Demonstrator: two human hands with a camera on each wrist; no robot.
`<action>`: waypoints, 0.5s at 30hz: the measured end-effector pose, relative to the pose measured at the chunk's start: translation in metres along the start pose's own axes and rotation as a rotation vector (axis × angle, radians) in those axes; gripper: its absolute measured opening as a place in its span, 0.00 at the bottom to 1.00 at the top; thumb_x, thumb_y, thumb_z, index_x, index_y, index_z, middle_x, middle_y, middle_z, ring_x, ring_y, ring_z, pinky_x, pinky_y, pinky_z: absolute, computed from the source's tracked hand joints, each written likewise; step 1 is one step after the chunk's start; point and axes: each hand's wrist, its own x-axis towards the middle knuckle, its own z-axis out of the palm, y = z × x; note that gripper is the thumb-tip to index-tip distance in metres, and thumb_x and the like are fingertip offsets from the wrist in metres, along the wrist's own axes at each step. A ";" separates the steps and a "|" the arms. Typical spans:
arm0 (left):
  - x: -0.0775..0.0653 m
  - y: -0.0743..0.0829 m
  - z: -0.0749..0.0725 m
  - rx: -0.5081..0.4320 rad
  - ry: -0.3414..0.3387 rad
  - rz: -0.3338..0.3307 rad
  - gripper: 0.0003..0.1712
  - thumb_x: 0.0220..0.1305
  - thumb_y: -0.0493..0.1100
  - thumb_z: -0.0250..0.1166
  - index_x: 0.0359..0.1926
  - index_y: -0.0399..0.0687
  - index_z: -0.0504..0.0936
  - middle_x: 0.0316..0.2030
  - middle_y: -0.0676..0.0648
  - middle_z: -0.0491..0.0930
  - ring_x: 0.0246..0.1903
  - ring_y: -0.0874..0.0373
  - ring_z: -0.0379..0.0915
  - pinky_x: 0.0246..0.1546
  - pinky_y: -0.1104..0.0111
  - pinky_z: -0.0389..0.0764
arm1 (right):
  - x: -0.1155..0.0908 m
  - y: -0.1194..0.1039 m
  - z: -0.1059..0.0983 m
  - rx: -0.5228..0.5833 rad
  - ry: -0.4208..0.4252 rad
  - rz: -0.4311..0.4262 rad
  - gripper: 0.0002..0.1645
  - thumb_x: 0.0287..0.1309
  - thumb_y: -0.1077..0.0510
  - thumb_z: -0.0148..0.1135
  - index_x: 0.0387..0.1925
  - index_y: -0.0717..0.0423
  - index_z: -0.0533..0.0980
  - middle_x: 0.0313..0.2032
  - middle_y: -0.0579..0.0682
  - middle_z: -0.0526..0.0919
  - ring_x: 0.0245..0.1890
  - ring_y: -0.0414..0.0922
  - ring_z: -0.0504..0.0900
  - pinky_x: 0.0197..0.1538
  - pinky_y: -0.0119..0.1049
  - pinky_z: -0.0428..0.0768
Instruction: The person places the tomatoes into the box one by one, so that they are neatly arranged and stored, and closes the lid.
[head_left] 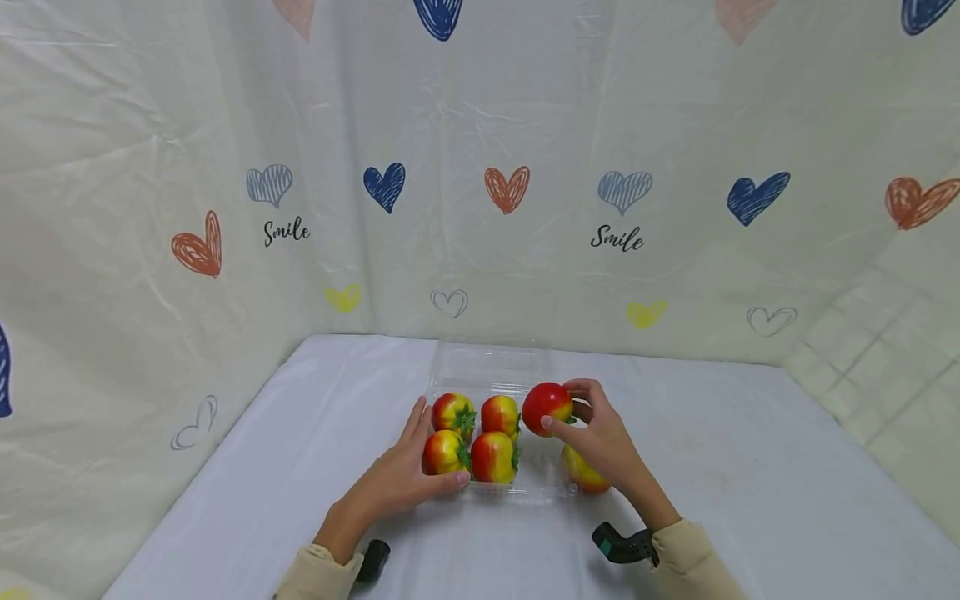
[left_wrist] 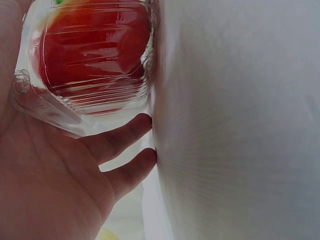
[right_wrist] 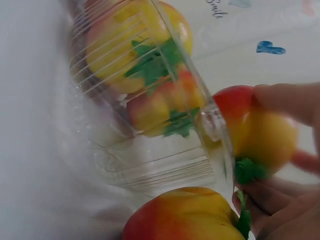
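A clear plastic clamshell box [head_left: 536, 471] lies on the table with its lid folded back. Inside, on the left, sit several red-and-yellow fruits [head_left: 494, 457] with green leafy tops. My left hand [head_left: 405, 475] rests against the box's left front corner, fingers straight along the side and thumb at the front edge. Between thumb and fingers, my right hand [head_left: 600, 437] holds another red-and-yellow fruit [head_left: 546, 407] over the right part of the box. In the right wrist view this held fruit [right_wrist: 267, 135] shows beyond the box wall. One more fruit [right_wrist: 180, 217] lies outside, by the box's right side.
The transparent lid [head_left: 491, 364] extends toward the back of the table. A white cloth [head_left: 720, 467] covers the tabletop, and a curtain printed with hearts [head_left: 525, 108] hangs behind it. Dark wrist devices [head_left: 622, 543] show near both sleeves.
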 end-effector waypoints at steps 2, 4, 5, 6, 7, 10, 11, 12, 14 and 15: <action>0.000 0.000 0.000 0.000 -0.001 0.002 0.75 0.57 0.77 0.71 0.88 0.48 0.41 0.87 0.48 0.34 0.79 0.37 0.55 0.71 0.36 0.67 | 0.000 0.002 0.003 -0.038 0.009 -0.013 0.42 0.64 0.56 0.77 0.70 0.60 0.63 0.67 0.63 0.75 0.70 0.64 0.75 0.66 0.58 0.78; 0.000 -0.001 0.000 0.002 -0.001 0.004 0.75 0.57 0.77 0.71 0.88 0.48 0.41 0.87 0.48 0.33 0.79 0.38 0.55 0.71 0.36 0.67 | 0.000 0.002 0.007 -0.075 0.012 -0.034 0.42 0.63 0.57 0.77 0.69 0.61 0.63 0.67 0.64 0.75 0.69 0.65 0.75 0.65 0.60 0.78; 0.001 -0.001 0.000 0.003 -0.001 0.005 0.75 0.57 0.77 0.71 0.88 0.48 0.41 0.87 0.48 0.33 0.79 0.38 0.56 0.71 0.36 0.67 | 0.000 0.003 0.008 -0.101 0.011 -0.047 0.42 0.63 0.57 0.77 0.69 0.61 0.64 0.67 0.64 0.76 0.69 0.65 0.76 0.65 0.61 0.78; 0.001 -0.001 0.001 0.004 -0.001 0.006 0.74 0.57 0.77 0.71 0.88 0.48 0.41 0.87 0.48 0.33 0.79 0.38 0.55 0.71 0.36 0.67 | -0.001 0.003 0.009 -0.126 0.011 -0.059 0.42 0.62 0.57 0.78 0.69 0.61 0.64 0.66 0.64 0.76 0.68 0.65 0.76 0.65 0.62 0.78; 0.001 -0.001 0.001 0.003 -0.001 0.005 0.74 0.57 0.77 0.71 0.88 0.48 0.41 0.87 0.48 0.33 0.79 0.38 0.55 0.71 0.36 0.67 | -0.001 0.003 0.011 -0.149 0.009 -0.071 0.41 0.62 0.57 0.78 0.69 0.61 0.65 0.66 0.64 0.77 0.68 0.65 0.76 0.65 0.63 0.78; 0.002 -0.002 0.001 0.001 0.001 0.003 0.74 0.57 0.77 0.72 0.88 0.49 0.41 0.87 0.49 0.33 0.79 0.38 0.55 0.71 0.36 0.67 | -0.002 0.003 0.013 -0.200 0.008 -0.101 0.42 0.61 0.58 0.78 0.69 0.63 0.65 0.65 0.64 0.78 0.67 0.65 0.77 0.65 0.64 0.78; 0.002 -0.002 0.001 0.000 0.002 0.003 0.74 0.57 0.77 0.72 0.88 0.49 0.41 0.87 0.49 0.34 0.79 0.38 0.55 0.71 0.36 0.67 | -0.002 0.003 0.014 -0.215 0.008 -0.110 0.42 0.61 0.59 0.78 0.69 0.63 0.66 0.65 0.64 0.78 0.67 0.65 0.77 0.65 0.63 0.78; 0.002 -0.002 0.001 0.000 0.001 0.001 0.74 0.56 0.77 0.72 0.88 0.50 0.41 0.87 0.49 0.33 0.79 0.38 0.55 0.71 0.36 0.67 | -0.001 0.003 0.015 -0.225 0.007 -0.115 0.42 0.61 0.60 0.79 0.69 0.63 0.66 0.66 0.64 0.78 0.67 0.65 0.77 0.65 0.63 0.78; 0.002 -0.003 0.001 0.000 0.002 -0.001 0.75 0.56 0.77 0.72 0.88 0.50 0.41 0.87 0.49 0.33 0.79 0.39 0.55 0.71 0.36 0.67 | -0.001 0.004 0.016 -0.241 0.000 -0.129 0.42 0.61 0.61 0.79 0.70 0.63 0.66 0.66 0.64 0.77 0.67 0.64 0.76 0.66 0.61 0.77; 0.002 -0.003 0.001 0.001 0.002 -0.002 0.75 0.56 0.77 0.72 0.88 0.50 0.41 0.87 0.49 0.33 0.80 0.39 0.55 0.71 0.36 0.67 | -0.001 0.005 0.017 -0.248 -0.005 -0.140 0.42 0.61 0.61 0.79 0.70 0.64 0.66 0.66 0.64 0.77 0.68 0.64 0.76 0.66 0.61 0.77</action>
